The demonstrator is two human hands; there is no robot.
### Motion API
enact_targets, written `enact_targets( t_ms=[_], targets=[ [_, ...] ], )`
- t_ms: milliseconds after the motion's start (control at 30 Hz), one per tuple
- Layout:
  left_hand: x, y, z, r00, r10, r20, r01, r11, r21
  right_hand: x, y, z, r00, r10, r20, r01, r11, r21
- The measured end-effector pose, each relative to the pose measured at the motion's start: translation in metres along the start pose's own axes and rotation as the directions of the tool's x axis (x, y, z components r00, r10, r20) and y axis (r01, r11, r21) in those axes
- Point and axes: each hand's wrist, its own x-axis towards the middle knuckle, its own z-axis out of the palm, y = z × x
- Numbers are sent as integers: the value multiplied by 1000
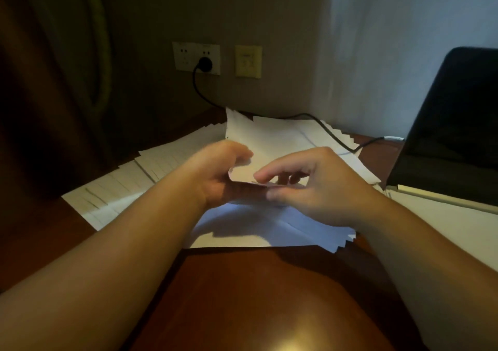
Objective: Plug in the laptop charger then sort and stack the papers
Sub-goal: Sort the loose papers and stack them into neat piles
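Note:
White papers (269, 224) lie fanned out across the brown desk (242, 296). My left hand (215, 170) grips a tilted bundle of sheets (258, 140) by its near edge, fingers curled round it. My right hand (310, 183) meets the same bundle from the right, its thumb and fingers pinching the lower edge. The black charger plug (204, 64) sits in the wall socket (196, 58). Its cable (318, 124) runs down over the papers toward the black laptop (447, 135) at the right.
A second pale wall plate (248, 61) is right of the socket. Lined sheets (121, 186) spread to the left. A white sheet with a pen-like stick (444, 199) lies in front of the laptop. A dark curtain (54, 81) hangs at left.

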Motion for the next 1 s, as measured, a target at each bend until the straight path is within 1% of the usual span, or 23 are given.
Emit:
enact_targets(
  t_ms=[67, 133, 233, 300, 367, 433, 567, 633, 700, 767, 800, 867, 900, 1000],
  targets=[
    [-3, 1, -4, 1000, 1, -10, 0, 997, 82, 0, -3, -4, 998, 59, 7, -60, 997, 46],
    [-5, 3, -9, 998, 62, -10, -61, 996, 71, 2, 0, -10, 993, 110, -43, -107, 992, 60],
    [-16, 8, -14, 983, 179, 30, -181, 981, 71, 6, 5, -18, 953, 213, -216, -229, 972, -53],
    [-24, 11, -21, 967, 249, 63, -254, 961, 106, 6, 5, -22, 931, 280, -236, -315, 941, -125],
    [-32, 11, -30, 951, 292, 104, -303, 947, 108, 7, -3, -23, 915, 336, -223, -371, 918, -137],
    [-39, 9, -40, 939, 305, 158, -320, 943, 86, 7, -10, -23, 903, 348, -252, -385, 916, -115],
    [-56, 6, -51, 917, 328, 225, -341, 940, 19, 9, -14, -23, 864, 337, -374, -405, 906, -119],
    [-60, 4, -55, 911, 351, 216, -358, 934, -3, 11, -14, -24, 846, 336, -414, -382, 924, -30],
    [-63, 3, -58, 903, 382, 199, -385, 923, -25, 13, -13, -25, 805, 395, -442, -355, 919, 173],
    [-64, 3, -60, 894, 414, 172, -412, 910, -50, 15, -15, -29, 744, 512, -428, -362, 848, 386],
    [-63, 2, -60, 891, 427, 152, -424, 904, -53, 15, -15, -32, 741, 553, -380, -355, 804, 477],
    [-60, 1, -60, 887, 445, 122, -443, 895, -43, 15, -19, -37, 781, 567, -261, -338, 736, 586],
    [-60, 0, -58, 884, 456, 103, -457, 889, -17, 13, -22, -39, 806, 546, -230, -314, 722, 616],
    [-61, -2, -53, 855, 518, 32, -518, 848, 112, 7, -32, -46, 841, 484, -241, -239, 733, 637]
  ],
)
